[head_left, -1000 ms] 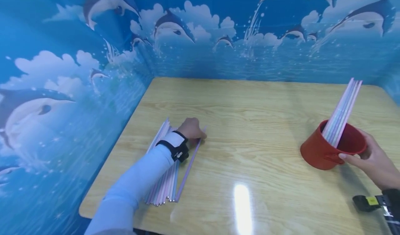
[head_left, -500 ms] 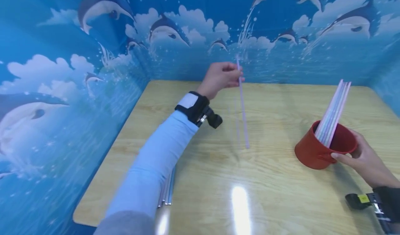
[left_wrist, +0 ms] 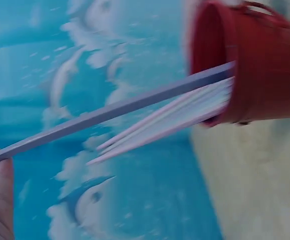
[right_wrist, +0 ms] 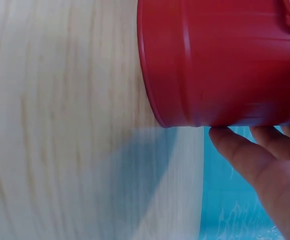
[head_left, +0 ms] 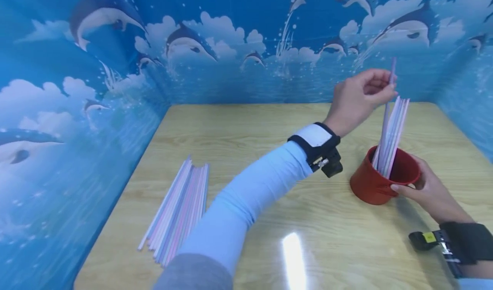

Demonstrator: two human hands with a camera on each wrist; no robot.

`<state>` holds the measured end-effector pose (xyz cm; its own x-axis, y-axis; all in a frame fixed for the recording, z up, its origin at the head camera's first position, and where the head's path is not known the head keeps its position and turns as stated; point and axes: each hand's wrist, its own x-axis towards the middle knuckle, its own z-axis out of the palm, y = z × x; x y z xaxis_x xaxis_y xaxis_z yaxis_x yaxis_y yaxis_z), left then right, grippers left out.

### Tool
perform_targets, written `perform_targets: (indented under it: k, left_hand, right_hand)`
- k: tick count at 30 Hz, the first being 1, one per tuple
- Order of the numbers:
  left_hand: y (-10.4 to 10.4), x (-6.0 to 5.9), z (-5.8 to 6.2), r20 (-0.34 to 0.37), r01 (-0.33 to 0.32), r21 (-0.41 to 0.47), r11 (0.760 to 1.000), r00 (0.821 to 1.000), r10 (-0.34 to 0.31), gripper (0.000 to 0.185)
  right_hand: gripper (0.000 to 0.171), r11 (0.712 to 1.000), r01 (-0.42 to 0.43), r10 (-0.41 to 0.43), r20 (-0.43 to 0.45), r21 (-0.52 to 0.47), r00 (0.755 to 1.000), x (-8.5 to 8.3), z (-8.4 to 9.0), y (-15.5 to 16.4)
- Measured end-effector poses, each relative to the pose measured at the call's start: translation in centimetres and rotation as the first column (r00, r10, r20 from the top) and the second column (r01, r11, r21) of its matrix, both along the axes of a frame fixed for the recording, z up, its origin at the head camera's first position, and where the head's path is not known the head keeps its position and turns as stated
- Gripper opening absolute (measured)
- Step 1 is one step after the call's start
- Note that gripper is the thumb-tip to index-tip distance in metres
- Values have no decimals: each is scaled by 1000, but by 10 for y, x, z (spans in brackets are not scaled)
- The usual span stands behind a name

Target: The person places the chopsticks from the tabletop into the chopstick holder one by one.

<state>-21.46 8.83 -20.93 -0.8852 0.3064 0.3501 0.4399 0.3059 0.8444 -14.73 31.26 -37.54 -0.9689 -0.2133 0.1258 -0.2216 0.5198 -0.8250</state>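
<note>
1. Near the table's right edge stands a red cup (head_left: 375, 185), holding a bunch of pale straws (head_left: 393, 138) that lean up and away from it.
2. Into the cup goes a purple straw (head_left: 386, 118); the left wrist view shows its lower end already past the cup's rim.
3. Left of the cup, well apart, a loose pile of pastel straws (head_left: 177, 210) lies flat on the wooden table (head_left: 246, 136).
4. Behind the cup, blue walls (head_left: 215, 46) printed with dolphins and clouds enclose the table.
5. Above the cup, the left hand (head_left: 358, 97) pinches the purple straw near its top between thumb and curled fingers.
6. Right of the cup, the right hand (head_left: 427, 191) holds its side, thumb and fingers curved around the wall.
</note>
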Motion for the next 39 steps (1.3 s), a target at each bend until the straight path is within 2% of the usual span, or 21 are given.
perform_targets:
  k: [4, 9, 11, 14, 16, 20, 22, 24, 26, 30, 32, 33, 34, 36, 37, 39]
  left_hand:
    - [22, -6, -29, -2, 12, -127, 992, 1000, -12, 26]
    - [38, -8, -51, 57, -6, -248, 969, 998, 21, 22]
    - [43, -8, -56, 82, -30, -307, 951, 995, 58, 20]
    - [44, -9, -60, 68, -60, -396, 916, 993, 94, 18]
    - [42, -11, -62, 58, -47, -442, 896, 995, 81, 18]
    - [27, -13, -62, 47, 30, -543, 839, 999, -6, 23]
    - [11, -13, -61, 20, 36, -611, 791, 999, -30, 28]
    - [-12, -13, -62, -26, -1, -690, 724, 999, -23, 30]
    - [-42, -13, -65, -53, -49, -759, 649, 998, 13, 25]
    - [-119, -7, -82, -27, -105, -872, 479, 986, 167, 20]
    - [-159, -2, -93, 5, -102, -911, 400, 966, 259, 22]
    - [-177, 2, -100, 18, -100, -924, 368, 953, 304, 21]
    - [-194, 6, -106, 37, -87, -937, 340, 938, 344, 19]
    - [-223, 16, -119, 72, -63, -952, 300, 906, 417, 16]
    - [-235, 21, -124, 83, -52, -957, 284, 893, 443, 16]
    - [-253, 30, -134, 109, -28, -962, 271, 872, 477, 18]
  right_hand:
    - [71, 999, -20, 20, 2, -27, 1000, 0, -1, -2]
    - [71, 1000, -15, 15, 33, -13, 999, 0, -2, -4]
    - [71, 1000, -6, 6, 48, 1, 999, 0, -1, -5]
    - [71, 1000, 1, -2, 59, 17, 998, 0, 0, -6]
    - [71, 1000, -3, 2, 55, 13, 999, 0, 1, -5]
    - [72, 1000, -14, 15, 27, -14, 1000, 1, 1, -3]
    - [72, 999, -18, 18, 12, -27, 1000, 1, 1, -1]
    - [73, 1000, -15, 15, -1, -27, 1000, 1, 0, 0]
    - [73, 1000, -10, 10, -4, -20, 1000, 1, 0, 1]
    - [74, 1000, -11, 11, -8, -16, 1000, -4, -3, -1]
    - [74, 1000, -2, 2, 0, -10, 1000, -6, -6, -1]
    - [75, 1000, -2, 2, 2, -11, 1000, -8, -9, 0]
    - [75, 1000, 3, -3, 3, -8, 1000, -9, -12, 2]
    - [76, 1000, 24, -24, -1, 15, 1000, -12, -20, 7]
    - [76, 999, 28, -28, 0, 22, 1000, -13, -23, 10]
    - [77, 999, 38, -37, -13, 35, 999, -16, -29, 14]
